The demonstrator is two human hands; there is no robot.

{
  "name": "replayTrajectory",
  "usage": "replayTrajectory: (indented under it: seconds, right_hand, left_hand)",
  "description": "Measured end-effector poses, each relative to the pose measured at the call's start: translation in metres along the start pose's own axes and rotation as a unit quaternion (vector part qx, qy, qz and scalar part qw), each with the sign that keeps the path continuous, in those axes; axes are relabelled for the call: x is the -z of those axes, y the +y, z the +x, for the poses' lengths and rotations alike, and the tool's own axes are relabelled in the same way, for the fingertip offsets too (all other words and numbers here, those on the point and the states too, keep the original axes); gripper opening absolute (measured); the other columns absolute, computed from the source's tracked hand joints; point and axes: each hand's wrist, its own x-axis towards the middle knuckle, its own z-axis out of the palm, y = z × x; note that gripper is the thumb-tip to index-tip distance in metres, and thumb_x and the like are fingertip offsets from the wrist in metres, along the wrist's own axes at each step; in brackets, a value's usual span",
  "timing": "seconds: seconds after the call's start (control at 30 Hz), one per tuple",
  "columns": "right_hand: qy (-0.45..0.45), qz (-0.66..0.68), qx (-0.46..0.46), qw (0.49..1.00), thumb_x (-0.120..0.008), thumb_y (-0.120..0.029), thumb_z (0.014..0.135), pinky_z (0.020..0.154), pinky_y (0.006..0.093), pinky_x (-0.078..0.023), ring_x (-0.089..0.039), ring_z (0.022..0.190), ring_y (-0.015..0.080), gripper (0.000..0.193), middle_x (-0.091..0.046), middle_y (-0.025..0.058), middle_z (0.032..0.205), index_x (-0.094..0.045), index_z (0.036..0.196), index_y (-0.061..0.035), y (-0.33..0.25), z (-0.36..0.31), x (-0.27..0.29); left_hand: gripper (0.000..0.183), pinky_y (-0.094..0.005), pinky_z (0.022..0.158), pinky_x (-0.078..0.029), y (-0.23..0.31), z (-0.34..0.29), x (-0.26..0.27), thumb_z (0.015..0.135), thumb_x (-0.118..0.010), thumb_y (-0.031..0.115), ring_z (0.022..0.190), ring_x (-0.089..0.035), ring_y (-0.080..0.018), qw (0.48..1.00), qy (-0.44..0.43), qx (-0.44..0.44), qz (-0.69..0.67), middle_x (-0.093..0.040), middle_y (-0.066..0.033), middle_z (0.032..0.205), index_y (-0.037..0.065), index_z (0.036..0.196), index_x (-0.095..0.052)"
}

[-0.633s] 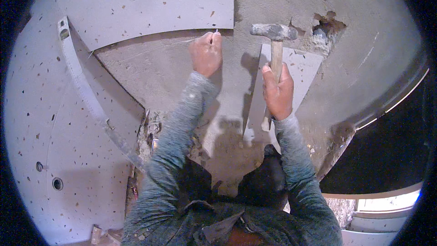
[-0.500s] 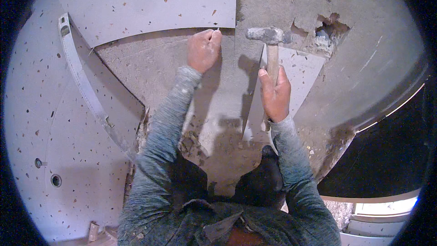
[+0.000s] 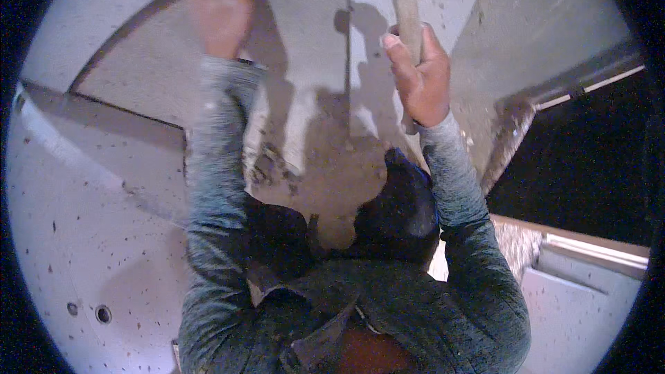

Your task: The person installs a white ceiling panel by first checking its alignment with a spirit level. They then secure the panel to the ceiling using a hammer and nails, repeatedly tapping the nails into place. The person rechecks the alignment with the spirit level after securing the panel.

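My right hand (image 3: 426, 86) is wrapped round the wooden handle of a hammer (image 3: 407, 14). The hammer's dusty metal head points away from me, in front of a pale triangular piece of tile (image 3: 454, 3). My left hand (image 3: 225, 10) is smeared by motion at the upper edge of the view. Its fingers look closed, and whatever they hold cannot be made out. It is near the curved edge of a large speckled tile (image 3: 90, 24), beside the bare grey cement surface (image 3: 159, 62).
A second speckled tile (image 3: 76, 235) with round holes covers the left, with a blurred pale spirit level (image 3: 62, 142) along it. At the right lies a large black area (image 3: 575, 166) with a pale edge. Flat white slabs (image 3: 564, 312) are at the lower right.
The view has tilted, so the tiles and the hammer sit higher in the picture. My left hand has moved left, away from my right hand. My right hand keeps its grip on the hammer.
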Motion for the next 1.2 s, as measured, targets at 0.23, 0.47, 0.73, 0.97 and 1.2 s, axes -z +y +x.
replayTrajectory:
  seconds: [0.23,0.47,0.73,0.97,1.2]
  right_hand:
    - [-0.017,-0.129,-0.214,0.968,-0.064,-0.029,0.091,0.052,0.0307,-0.04,-0.051,0.057,0.0142,0.028,-0.057,0.0043,0.071,-0.061,0.098,-0.002,0.132,-0.147,0.072]
    - [-0.045,-0.218,-0.423,0.878,-0.065,-0.027,0.091,0.051,0.03,-0.043,-0.056,0.058,0.0115,0.031,-0.065,0.0068,0.074,-0.064,0.107,0.0002,0.269,-0.325,0.105]
    - [-0.131,-0.297,-0.495,0.806,-0.064,-0.027,0.092,0.052,0.0303,-0.044,-0.057,0.059,0.0119,0.032,-0.066,0.0069,0.076,-0.064,0.108,0.0003,0.287,-0.383,0.104]
    - [-0.02,-0.171,-0.362,0.916,-0.064,-0.026,0.092,0.052,0.0303,-0.043,-0.057,0.059,0.0119,0.031,-0.066,0.0064,0.076,-0.063,0.109,0.0003,0.28,-0.365,0.102]
    - [0.008,-0.098,-0.11,0.989,-0.059,-0.022,0.094,0.048,0.0259,-0.042,-0.052,0.055,0.0084,0.024,-0.057,0.0009,0.07,-0.058,0.108,-0.0016,0.167,-0.167,0.053]
  left_hand:
    - [0.029,-0.0384,0.067,-0.041,-0.021,0.014,0.033,0.097,-0.054,0.03,0.071,-0.053,-0.0231,0.986,-0.075,0.079,-0.124,-0.059,-0.0105,0.078,0.004,0.089,-0.062]
    - [0.031,-0.0301,0.053,-0.036,0.048,0.047,0.06,0.098,-0.052,0.03,0.058,-0.046,-0.0116,0.86,-0.054,0.415,-0.293,-0.055,0.0008,0.07,0.005,0.086,-0.066]
    - [0.033,-0.0248,0.055,-0.04,0.024,0.031,0.05,0.095,-0.059,0.035,0.063,-0.05,-0.0087,0.807,-0.039,0.4,-0.432,-0.058,0.0004,0.075,0.003,0.097,-0.068]
    - [0.031,-0.0267,0.055,-0.041,0.0,0.027,0.05,0.094,-0.059,0.032,0.062,-0.052,-0.0122,0.755,-0.035,0.482,-0.442,-0.06,-0.0032,0.075,0.002,0.098,-0.065]
    - [0.042,-0.0236,0.047,-0.031,0.001,0.058,0.073,0.093,-0.058,0.033,0.049,-0.042,-0.0055,0.785,-0.003,0.517,-0.34,-0.047,0.0033,0.052,0.002,0.065,-0.064]
